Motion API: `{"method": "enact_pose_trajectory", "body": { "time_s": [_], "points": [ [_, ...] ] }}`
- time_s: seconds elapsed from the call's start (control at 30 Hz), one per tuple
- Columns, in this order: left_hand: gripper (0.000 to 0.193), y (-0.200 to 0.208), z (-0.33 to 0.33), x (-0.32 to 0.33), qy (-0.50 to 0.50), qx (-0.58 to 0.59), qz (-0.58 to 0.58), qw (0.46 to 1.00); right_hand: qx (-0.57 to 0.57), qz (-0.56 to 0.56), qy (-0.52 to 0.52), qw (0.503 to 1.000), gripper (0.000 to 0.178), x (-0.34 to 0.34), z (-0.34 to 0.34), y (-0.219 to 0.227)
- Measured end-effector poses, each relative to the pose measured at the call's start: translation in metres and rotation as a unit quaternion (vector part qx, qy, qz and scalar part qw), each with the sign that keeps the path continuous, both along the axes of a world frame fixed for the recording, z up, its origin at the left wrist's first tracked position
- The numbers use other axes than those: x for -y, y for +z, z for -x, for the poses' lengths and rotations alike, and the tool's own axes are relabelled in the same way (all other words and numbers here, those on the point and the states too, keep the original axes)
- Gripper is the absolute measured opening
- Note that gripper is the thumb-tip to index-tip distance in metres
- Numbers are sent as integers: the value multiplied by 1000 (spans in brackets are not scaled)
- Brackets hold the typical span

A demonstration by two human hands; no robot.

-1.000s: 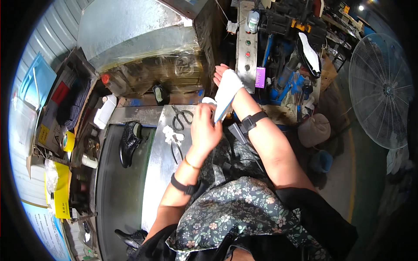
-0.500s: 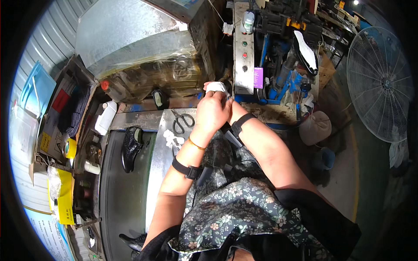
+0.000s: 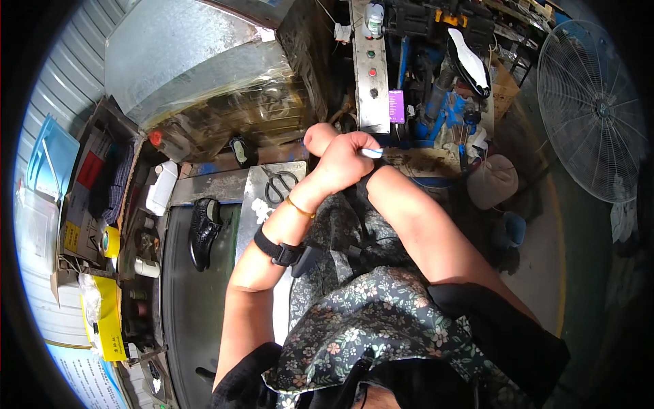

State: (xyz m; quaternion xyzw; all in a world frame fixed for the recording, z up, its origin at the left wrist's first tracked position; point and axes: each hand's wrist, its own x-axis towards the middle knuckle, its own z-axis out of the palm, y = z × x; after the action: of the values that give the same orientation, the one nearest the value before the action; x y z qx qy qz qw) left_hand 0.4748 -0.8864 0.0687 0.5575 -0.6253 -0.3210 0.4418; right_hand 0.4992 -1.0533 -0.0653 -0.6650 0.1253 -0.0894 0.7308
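Note:
My left hand (image 3: 346, 163) crosses over my right wrist, its fingers closed. A small white thing (image 3: 371, 153), perhaps folded cloth or paper, sticks out from between them. Behind it my right hand (image 3: 320, 138) shows only as a rounded, bent shape; its fingers are hidden. Black-handled scissors (image 3: 279, 186) lie on the metal plate left of my hands. Beside them are crumpled white scraps (image 3: 261, 210), partly covered by my left forearm. A shiny black shoe (image 3: 203, 234) stands on the dark belt further left.
Ahead is a machine wrapped in plastic film (image 3: 225, 112). A control panel with buttons (image 3: 372, 75) and a purple box (image 3: 396, 106) stand to its right. A white-soled black shoe (image 3: 469, 61) rests further right, near a large fan (image 3: 599, 109). A white bottle (image 3: 161, 187) is at left.
The white thing that showed broadly at my right hand is now mostly covered, its end showing in my left fingers. My left hand has shifted towards my right wrist. The view has shifted slightly.

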Motion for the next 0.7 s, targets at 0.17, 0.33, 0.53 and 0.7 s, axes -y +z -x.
{"method": "enact_pose_trajectory", "body": {
  "time_s": [0.17,0.33,0.53,0.7],
  "points": [
    [18,-34,-21,-13,203,364,203,886,118,-367,-415,824,27,23,4,50],
    [18,-71,-4,-10,375,206,191,883,241,-555,-446,660,20,45,7,83],
    [18,-52,37,-65,298,127,102,941,253,-487,-559,622,19,64,24,60],
    [19,-23,19,-65,310,245,209,895,133,-301,-644,690,9,56,-10,-12]
  ]
}}
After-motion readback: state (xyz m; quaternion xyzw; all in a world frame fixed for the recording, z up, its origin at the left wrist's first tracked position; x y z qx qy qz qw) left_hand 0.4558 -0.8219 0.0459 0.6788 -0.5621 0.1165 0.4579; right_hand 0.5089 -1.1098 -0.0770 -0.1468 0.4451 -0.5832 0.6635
